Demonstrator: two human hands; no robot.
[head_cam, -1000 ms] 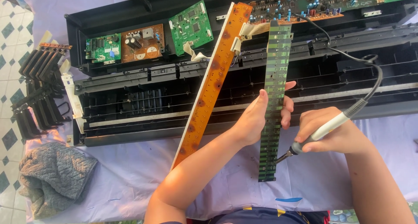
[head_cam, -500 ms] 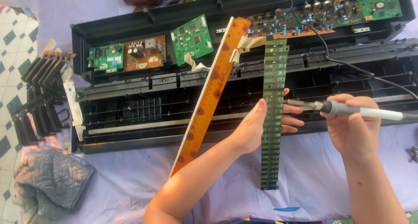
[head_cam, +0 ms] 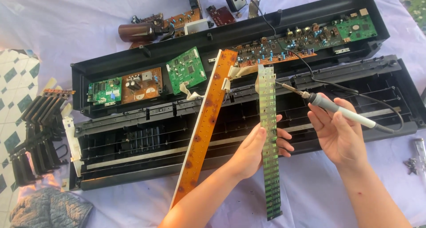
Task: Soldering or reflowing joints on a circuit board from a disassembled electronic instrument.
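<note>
Plainly, the left hand (head_cam: pixel 255 150) clasps the long green circuit strip (head_cam: pixel 269 139) upright over the opened black keyboard case (head_cam: pixel 133 143); the right hand (head_cam: pixel 339 132) pinches the soldering iron (head_cam: pixel 328 106), tip near the strip's top. A slip could scorch fingers or tracks.

One head-worn view looks steeply down (close in) over the opened keyboard case (head_cam: pixel 230 135).

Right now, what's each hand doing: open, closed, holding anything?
Left hand: closed around the long green circuit strip, holding it up.
Right hand: closed on the soldering iron, tip near the strip's upper end.
</note>
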